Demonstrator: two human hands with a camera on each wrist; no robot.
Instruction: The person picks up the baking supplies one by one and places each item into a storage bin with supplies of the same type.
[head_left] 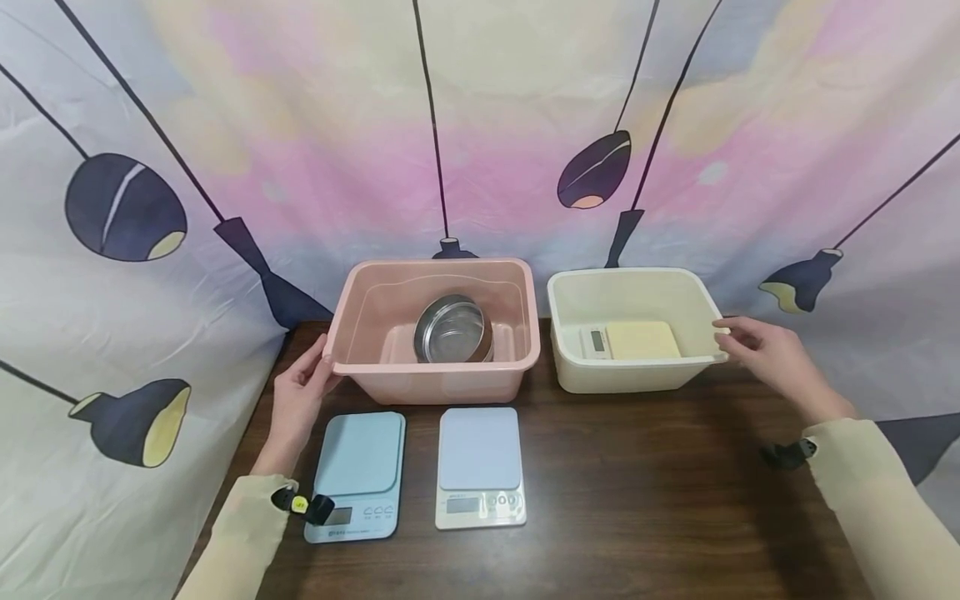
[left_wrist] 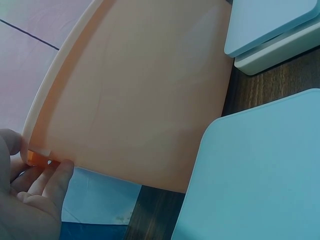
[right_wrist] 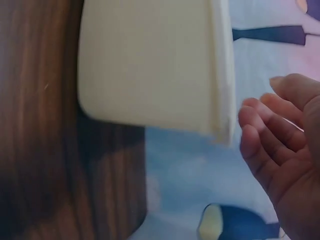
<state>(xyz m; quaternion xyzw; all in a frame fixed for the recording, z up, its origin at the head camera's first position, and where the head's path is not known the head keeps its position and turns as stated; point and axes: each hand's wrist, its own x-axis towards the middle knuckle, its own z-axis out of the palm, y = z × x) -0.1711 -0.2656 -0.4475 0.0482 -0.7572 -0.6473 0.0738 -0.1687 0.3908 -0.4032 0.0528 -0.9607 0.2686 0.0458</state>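
Note:
My left hand [head_left: 302, 392] pinches the left rim of a pink plastic basin [head_left: 442, 385]. In the left wrist view the thumb lies over the rim and the fingers [left_wrist: 59, 184] curl beneath it. Inside the basin a round metal sieve [head_left: 452, 330] leans tilted. At the right end of a cream plastic basin [head_left: 630, 379], my right hand [head_left: 776, 358] has its fingers loosely bent, holding nothing. A gap shows between its fingertips [right_wrist: 248, 137] and the rim in the right wrist view. The cream basin contains a small scale with a pale yellow top [head_left: 642, 340].
In front of the pink basin, a light blue kitchen scale [head_left: 362, 454] and a white kitchen scale [head_left: 480, 450] lie side by side on the dark wooden table [head_left: 637, 500]. Behind the basins hangs a cloth [head_left: 495, 125] printed with lamps.

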